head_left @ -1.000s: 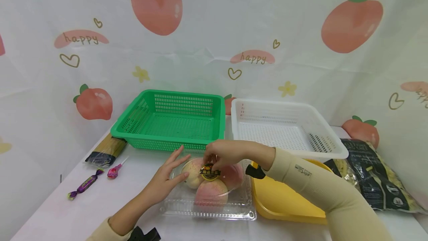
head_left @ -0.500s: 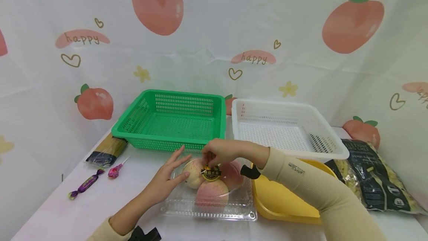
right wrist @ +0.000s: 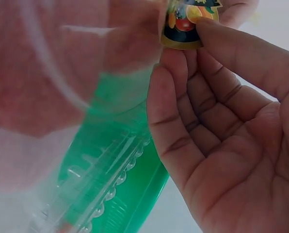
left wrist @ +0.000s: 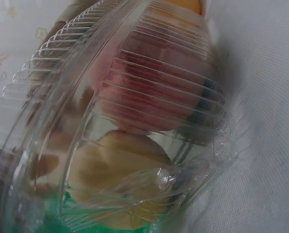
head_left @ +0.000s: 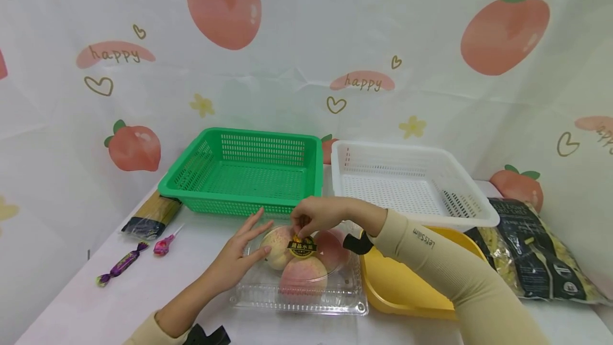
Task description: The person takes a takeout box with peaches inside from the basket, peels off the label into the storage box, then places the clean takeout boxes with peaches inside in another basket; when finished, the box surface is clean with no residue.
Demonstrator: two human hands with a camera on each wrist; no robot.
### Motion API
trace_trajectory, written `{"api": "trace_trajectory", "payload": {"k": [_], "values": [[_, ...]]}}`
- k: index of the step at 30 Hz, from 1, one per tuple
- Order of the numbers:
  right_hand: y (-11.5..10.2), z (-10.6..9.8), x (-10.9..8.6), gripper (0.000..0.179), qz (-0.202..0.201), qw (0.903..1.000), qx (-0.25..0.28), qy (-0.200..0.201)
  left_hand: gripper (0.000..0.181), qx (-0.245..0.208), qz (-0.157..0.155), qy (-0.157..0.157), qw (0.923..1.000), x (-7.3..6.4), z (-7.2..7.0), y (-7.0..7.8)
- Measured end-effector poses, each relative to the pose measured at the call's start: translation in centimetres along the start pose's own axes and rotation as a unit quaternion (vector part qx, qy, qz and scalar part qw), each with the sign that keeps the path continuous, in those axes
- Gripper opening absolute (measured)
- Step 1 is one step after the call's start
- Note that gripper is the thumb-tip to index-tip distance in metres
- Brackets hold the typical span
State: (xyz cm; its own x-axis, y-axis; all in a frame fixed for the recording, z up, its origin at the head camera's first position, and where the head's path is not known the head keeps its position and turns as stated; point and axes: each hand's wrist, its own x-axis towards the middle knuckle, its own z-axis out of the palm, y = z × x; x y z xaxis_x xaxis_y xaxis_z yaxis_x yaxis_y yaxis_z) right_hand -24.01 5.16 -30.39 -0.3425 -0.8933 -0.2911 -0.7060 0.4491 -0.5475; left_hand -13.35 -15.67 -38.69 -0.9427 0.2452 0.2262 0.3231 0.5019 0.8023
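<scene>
A clear plastic clamshell box point(head_left: 261, 298) with peaches point(head_left: 304, 277) inside stands in front of the green basket in the head view. A round black and gold label point(head_left: 303, 249) is on its lid. My right hand point(head_left: 318, 214) is over the lid and pinches the label's far edge. In the right wrist view the label point(right wrist: 183, 31) curls up between thumb and fingers. My left hand point(head_left: 234, 260) lies with spread fingers at the box's left side, fingertips over the lid. The left wrist view looks through the ribbed box wall point(left wrist: 135, 73) at the peaches.
Behind the box stand a green basket point(head_left: 239, 204) and a white basket point(head_left: 407, 150). A yellow tray point(head_left: 407, 281) is right of it, under my right forearm. A dark food bag point(head_left: 551, 260) lies far right; a noodle pack point(head_left: 152, 216), lollipop point(head_left: 164, 245) and wrapped candy point(head_left: 123, 265) lie left.
My right hand and forearm have shifted slightly left, with the fingers staying at the label's far edge. My left hand and the box have kept their places.
</scene>
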Motion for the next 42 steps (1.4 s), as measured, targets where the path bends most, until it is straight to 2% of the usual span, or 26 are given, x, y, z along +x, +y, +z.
{"api": "trace_trajectory", "payload": {"k": [11, 17, 25, 35, 42], "values": [[0.4, -0.3, -0.3, 0.007, -0.016, 0.9995, 0.024, -0.011, 0.052, -0.003, -0.006, -0.001, 1.0, 0.1, -0.1, 0.0], [0.7, -0.5, -0.4, 0.007, -0.021, 0.9983, 0.049, -0.024, 0.051, 0.0, 0.001, 0.002, 1.0, 0.1, -0.1, 0.0], [0.8, -0.6, -0.7, 0.007, -0.027, 0.9931, 0.104, -0.046, 0.05, -0.001, 0.007, 0.003, 1.0, -0.1, -0.2, 0.2], [0.8, -0.9, -1.7, 0.007, -0.025, 0.9877, 0.142, -0.06, 0.049, -0.005, 0.006, -0.001, 1.0, -0.1, -0.2, 0.4], [1.0, -1.0, -2.6, 0.007, -0.048, 0.9877, 0.139, -0.053, 0.049, -0.003, 0.005, -0.003, 1.0, 0.0, -0.1, 0.4]]}}
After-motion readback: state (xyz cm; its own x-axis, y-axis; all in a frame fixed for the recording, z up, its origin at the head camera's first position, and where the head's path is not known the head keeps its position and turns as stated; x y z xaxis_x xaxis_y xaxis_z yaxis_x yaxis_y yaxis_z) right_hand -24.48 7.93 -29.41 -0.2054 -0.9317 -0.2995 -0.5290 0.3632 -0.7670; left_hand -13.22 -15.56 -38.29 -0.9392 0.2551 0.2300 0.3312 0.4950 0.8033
